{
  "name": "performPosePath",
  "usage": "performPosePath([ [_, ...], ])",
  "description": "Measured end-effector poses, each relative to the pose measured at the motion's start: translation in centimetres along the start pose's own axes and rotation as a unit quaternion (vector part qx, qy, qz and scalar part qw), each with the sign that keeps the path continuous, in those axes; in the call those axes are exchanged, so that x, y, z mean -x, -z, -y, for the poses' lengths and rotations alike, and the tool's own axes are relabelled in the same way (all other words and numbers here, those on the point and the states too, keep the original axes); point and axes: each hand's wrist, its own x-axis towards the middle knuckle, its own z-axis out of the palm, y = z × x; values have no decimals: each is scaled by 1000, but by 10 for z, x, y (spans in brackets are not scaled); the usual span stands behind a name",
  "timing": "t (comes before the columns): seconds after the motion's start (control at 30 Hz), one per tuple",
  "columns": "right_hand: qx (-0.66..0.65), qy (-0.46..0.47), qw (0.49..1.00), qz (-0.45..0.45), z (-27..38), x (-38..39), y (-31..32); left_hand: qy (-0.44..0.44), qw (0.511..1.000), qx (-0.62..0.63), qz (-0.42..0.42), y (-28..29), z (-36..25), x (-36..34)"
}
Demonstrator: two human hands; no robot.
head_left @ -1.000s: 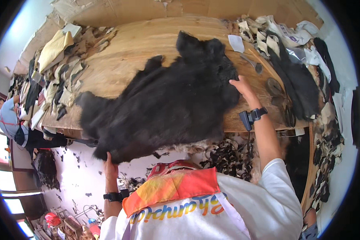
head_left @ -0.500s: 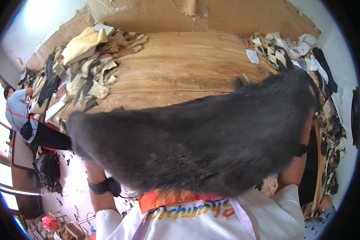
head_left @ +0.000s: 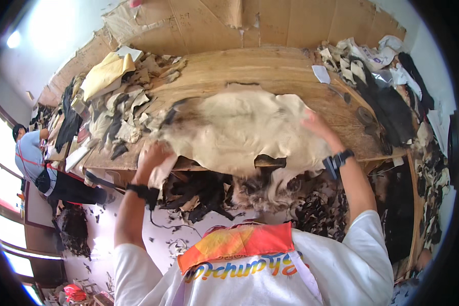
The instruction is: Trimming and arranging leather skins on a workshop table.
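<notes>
Grasps a pale hide (head_left: 234, 122) by its near-left edge with the left hand (head_left: 157, 153).
Curls that hand nearly closed; sets the right hand (head_left: 317, 125) at the right edge, too blurred to tell opening or grip; has the hide draped over the front of the bench (head_left: 214, 65), partly overhanging; beyond, faces jumbled scraps (head_left: 103, 121) at left and brown cardboard (head_left: 290, 25) behind.

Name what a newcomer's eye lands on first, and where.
The broad, irregular cream hide at the brown wooden table's front edge, between the left hand and right hand. Next, the pale yellow sheet on the left-hand scrap heap; then the orange-and-red cloth panel, bottom centre.
</notes>
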Motion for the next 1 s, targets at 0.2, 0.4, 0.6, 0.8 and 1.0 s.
performPosePath([
  [0.2,235,-15,966,-103,33,90,10,167,979,39,-108,4,-18,62],
  [0.4,271,-132,944,-135,19,89,16,260,940,-47,-217,14,-5,50],
  [0.6,65,-136,973,-176,4,71,21,246,962,101,-55,22,47,80],
  [0.8,56,-138,987,-57,-50,69,48,181,976,-112,-43,67,-33,87],
  [1.0,144,-216,962,-80,-33,68,36,-261,965,12,35,50,-103,26],
])
